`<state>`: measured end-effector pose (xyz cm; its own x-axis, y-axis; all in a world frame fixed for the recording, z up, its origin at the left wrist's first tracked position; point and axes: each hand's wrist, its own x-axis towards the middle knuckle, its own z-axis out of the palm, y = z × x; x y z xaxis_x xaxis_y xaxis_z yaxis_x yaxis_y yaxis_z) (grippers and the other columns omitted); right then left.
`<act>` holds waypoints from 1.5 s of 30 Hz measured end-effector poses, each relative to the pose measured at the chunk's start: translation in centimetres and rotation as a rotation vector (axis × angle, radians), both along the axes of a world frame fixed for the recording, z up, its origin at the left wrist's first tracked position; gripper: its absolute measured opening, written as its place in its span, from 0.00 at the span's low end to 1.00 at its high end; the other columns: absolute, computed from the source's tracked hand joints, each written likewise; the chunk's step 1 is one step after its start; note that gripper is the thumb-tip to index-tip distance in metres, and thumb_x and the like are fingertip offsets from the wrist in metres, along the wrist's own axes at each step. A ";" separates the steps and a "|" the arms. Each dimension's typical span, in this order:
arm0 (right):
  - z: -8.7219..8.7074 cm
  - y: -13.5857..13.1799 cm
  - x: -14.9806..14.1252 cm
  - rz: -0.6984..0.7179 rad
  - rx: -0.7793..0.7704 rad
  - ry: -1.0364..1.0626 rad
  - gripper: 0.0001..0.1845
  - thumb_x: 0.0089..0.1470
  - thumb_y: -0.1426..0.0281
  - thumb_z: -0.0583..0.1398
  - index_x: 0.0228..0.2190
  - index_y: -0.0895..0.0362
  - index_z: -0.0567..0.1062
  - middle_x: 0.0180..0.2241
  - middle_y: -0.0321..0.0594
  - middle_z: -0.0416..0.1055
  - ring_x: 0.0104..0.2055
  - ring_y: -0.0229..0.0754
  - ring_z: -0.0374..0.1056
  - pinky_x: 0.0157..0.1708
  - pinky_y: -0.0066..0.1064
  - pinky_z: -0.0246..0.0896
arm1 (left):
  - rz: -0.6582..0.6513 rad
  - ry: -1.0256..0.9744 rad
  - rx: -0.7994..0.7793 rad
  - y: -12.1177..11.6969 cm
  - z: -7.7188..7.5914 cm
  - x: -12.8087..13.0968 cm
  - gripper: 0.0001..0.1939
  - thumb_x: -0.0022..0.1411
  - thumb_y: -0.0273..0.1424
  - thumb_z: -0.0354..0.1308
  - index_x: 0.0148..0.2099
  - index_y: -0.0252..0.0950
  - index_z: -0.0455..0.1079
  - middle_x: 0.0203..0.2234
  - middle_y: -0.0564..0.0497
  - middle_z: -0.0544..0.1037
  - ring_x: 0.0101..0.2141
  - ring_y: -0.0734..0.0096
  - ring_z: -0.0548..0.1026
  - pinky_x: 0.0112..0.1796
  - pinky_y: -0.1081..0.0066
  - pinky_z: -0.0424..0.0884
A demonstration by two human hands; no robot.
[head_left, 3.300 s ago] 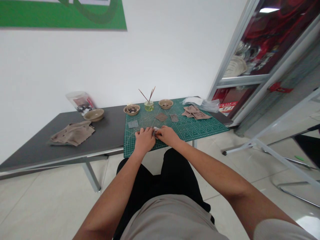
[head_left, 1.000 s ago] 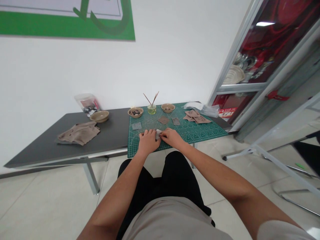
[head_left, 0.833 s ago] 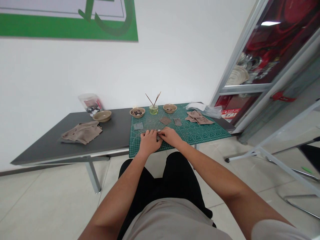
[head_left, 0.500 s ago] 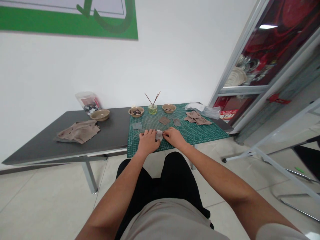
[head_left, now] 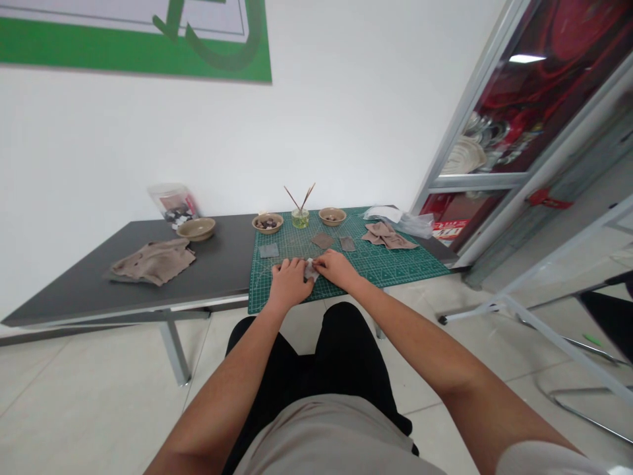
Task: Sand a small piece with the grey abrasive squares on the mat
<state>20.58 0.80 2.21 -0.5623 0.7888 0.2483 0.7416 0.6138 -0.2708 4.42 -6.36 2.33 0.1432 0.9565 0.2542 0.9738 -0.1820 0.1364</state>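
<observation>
My left hand and my right hand meet on a green cutting mat, both fingertips pinching a small crumpled white piece of cloth or paper. Its edges are partly hidden by my fingers. Above my hands, a grey swatch and two brownish swatches lie flat on the mat. A crumpled taupe cloth sits toward the mat's right side.
Along the mat's far edge stand a bowl of small dark pieces, a glass of yellow-green liquid with thin sticks, and a second bowl. A taupe cloth, a third bowl and a clear jar occupy the grey table.
My hands have closed in on the white piece, which looks more bunched than half a second ago. The view has shifted slightly with my head.
</observation>
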 end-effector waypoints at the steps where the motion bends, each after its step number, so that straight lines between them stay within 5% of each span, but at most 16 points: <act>1: 0.0 -0.2 0.1 -0.002 0.001 -0.005 0.11 0.62 0.71 0.60 0.36 0.59 0.83 0.33 0.45 0.78 0.42 0.44 0.67 0.43 0.32 0.58 | 0.001 -0.004 -0.001 0.0 0.0 0.0 0.20 0.65 0.39 0.52 0.56 0.39 0.68 0.55 0.43 0.74 0.54 0.51 0.67 0.52 0.51 0.61; 11: -0.5 -1.7 0.5 0.060 0.027 0.038 0.10 0.61 0.72 0.60 0.34 0.57 0.83 0.35 0.44 0.79 0.42 0.43 0.68 0.45 0.33 0.59 | -0.013 -0.023 -0.019 0.1 -0.2 0.0 0.21 0.65 0.39 0.52 0.58 0.40 0.68 0.56 0.43 0.73 0.56 0.50 0.66 0.53 0.50 0.59; 22: -0.1 0.8 -0.2 0.060 0.022 -0.008 0.11 0.63 0.70 0.59 0.37 0.58 0.83 0.35 0.44 0.79 0.43 0.44 0.68 0.44 0.32 0.58 | -0.005 -0.005 -0.013 0.2 -0.3 -0.1 0.21 0.66 0.39 0.52 0.58 0.40 0.68 0.56 0.43 0.73 0.55 0.50 0.66 0.52 0.51 0.60; 33: -0.7 -2.2 0.2 0.107 0.052 -0.012 0.11 0.64 0.71 0.58 0.36 0.60 0.81 0.37 0.46 0.78 0.43 0.44 0.67 0.45 0.33 0.58 | 0.001 -0.003 -0.004 0.2 -0.4 0.0 0.21 0.66 0.39 0.50 0.58 0.39 0.68 0.55 0.43 0.73 0.54 0.50 0.66 0.52 0.50 0.60; 45: 0.0 -0.1 0.9 0.025 0.042 -0.018 0.12 0.63 0.71 0.59 0.36 0.59 0.83 0.35 0.45 0.80 0.42 0.44 0.67 0.44 0.33 0.58 | 0.003 -0.017 -0.028 0.2 0.0 0.0 0.21 0.65 0.40 0.53 0.57 0.39 0.68 0.55 0.43 0.73 0.54 0.49 0.66 0.51 0.50 0.60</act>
